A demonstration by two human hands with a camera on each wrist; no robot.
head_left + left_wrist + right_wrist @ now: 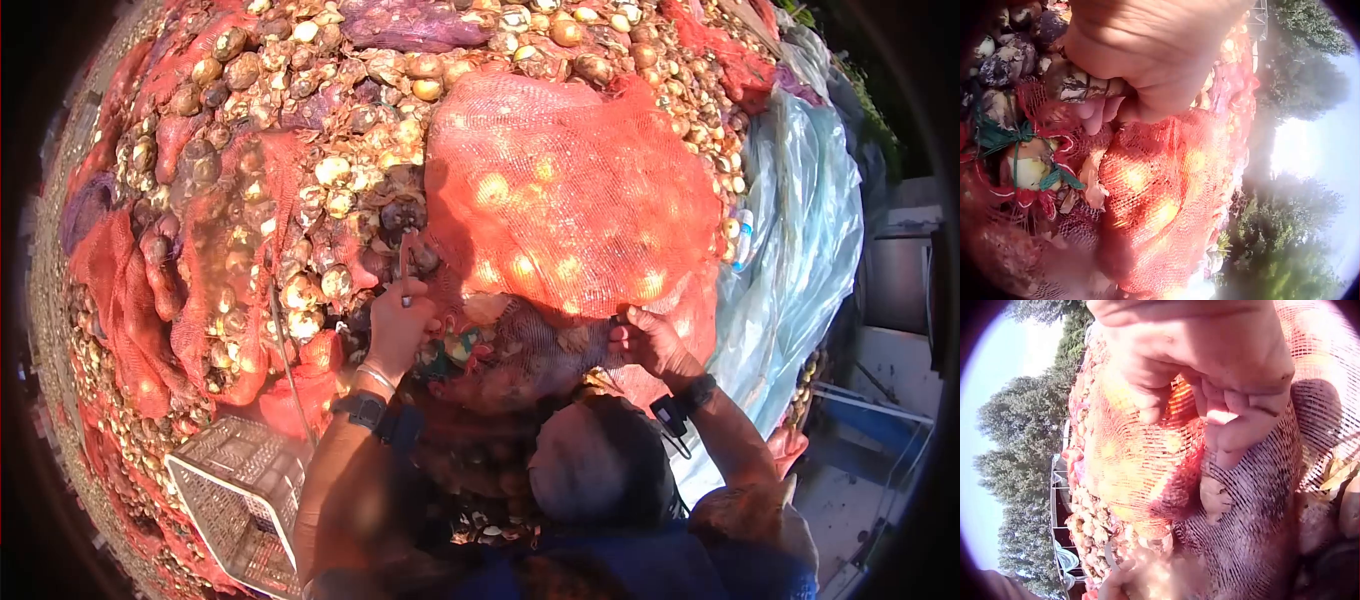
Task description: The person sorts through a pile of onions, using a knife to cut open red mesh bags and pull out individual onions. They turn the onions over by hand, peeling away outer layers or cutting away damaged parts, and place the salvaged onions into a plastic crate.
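On the left, we're seeing a perforated crate (235, 455) sitting among loose onions (335, 280), its contents escaping us. Next, the left hand (398, 325) is curling round a slim curved tool (404, 258). Mid-scene, a red mesh sack (570, 190) is lying on the heap, bulging with onions, and the right hand (655, 348) is pinching mesh along its near edge. Farther right, we're watching plastic sheeting (805, 220) glinting.
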